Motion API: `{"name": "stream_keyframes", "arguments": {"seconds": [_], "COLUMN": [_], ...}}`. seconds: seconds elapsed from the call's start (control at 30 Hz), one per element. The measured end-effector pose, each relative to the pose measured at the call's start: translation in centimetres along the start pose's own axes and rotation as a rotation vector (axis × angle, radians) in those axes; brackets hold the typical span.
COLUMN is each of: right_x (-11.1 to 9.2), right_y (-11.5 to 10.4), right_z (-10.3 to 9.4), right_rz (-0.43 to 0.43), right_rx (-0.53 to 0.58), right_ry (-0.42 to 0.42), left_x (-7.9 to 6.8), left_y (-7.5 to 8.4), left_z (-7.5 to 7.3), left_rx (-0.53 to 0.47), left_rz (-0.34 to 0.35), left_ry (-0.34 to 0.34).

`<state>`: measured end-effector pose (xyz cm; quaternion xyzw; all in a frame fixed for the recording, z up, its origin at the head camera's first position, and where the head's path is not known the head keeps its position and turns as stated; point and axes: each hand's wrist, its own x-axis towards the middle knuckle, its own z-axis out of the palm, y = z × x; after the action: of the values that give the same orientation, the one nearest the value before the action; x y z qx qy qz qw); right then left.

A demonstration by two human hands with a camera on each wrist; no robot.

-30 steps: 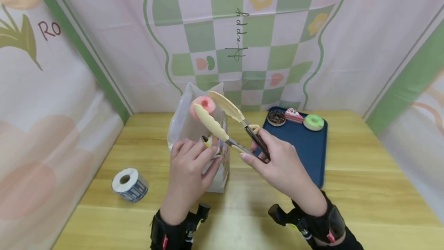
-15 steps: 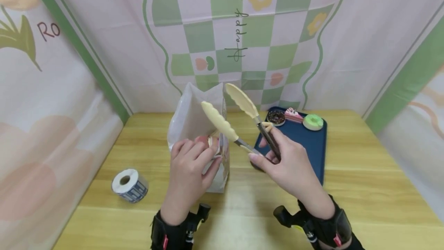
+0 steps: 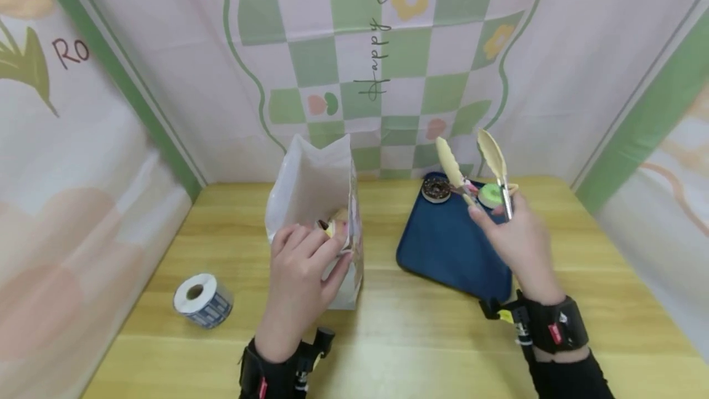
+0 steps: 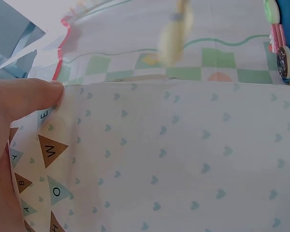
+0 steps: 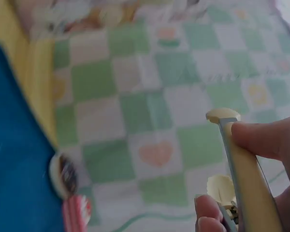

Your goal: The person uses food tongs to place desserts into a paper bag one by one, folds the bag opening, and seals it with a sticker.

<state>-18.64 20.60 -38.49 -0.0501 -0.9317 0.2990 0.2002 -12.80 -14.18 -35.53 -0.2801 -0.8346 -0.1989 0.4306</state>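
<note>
My left hand (image 3: pixel 301 270) pinches the near rim of a white paper bag (image 3: pixel 318 180), which stands upright with its mouth spread. Some toy-like pastries (image 3: pixel 336 225) show inside, partly hidden by the fingers. In the left wrist view the heart-printed bag side (image 4: pixel 154 159) fills most of the picture. My right hand (image 3: pixel 523 245) holds cream-tipped tongs (image 3: pixel 450 164), arms spread and nothing between the tips. They hover over the far end of a blue tray (image 3: pixel 448 251). On it lie a chocolate doughnut (image 3: pixel 436 190), a pink cake slice (image 3: pixel 469 187), partly covered, and a green doughnut (image 3: pixel 487 195).
A roll of labels (image 3: pixel 203 302) stands on the wooden table (image 3: pixel 410 350), left of the bag. Behind the table hangs a checked cloth backdrop (image 3: pixel 354 54), close to the bag and the tray's far edge.
The pink doughnut that the tongs held has dropped into the bag. My right hand has carried the spread tongs right, from the bag to over the tray. The left hand keeps its place.
</note>
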Motion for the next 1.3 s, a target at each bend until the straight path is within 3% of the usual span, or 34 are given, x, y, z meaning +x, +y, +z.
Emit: {"name": "stream_keyframes", "arguments": {"seconds": [0.23, 0.43, 0.77, 1.0, 1.3], "right_x": [1.4, 1.8, 2.2, 2.7, 3.2], "right_y": [6.9, 10.1, 12.5, 13.2, 14.4], "right_z": [0.9, 1.4, 2.1, 2.1, 2.9], "right_rz": [0.105, 0.185, 0.227, 0.283, 0.285], "right_rx": [-0.123, -0.129, -0.179, -0.18, -0.179], "right_ry": [-0.134, -0.239, -0.271, -0.332, -0.327], "left_x": [0.0, 0.1, -0.1, -0.1, 0.0], "left_y": [0.2, 0.2, 0.2, 0.1, 0.0], "left_z": [0.1, -0.1, -0.2, -0.2, -0.2], "left_rx": [-0.011, -0.011, 0.002, 0.001, 0.001], "left_rz": [0.0, -0.004, -0.023, -0.015, -0.02], "left_ry": [0.017, 0.013, -0.037, -0.02, -0.019]}}
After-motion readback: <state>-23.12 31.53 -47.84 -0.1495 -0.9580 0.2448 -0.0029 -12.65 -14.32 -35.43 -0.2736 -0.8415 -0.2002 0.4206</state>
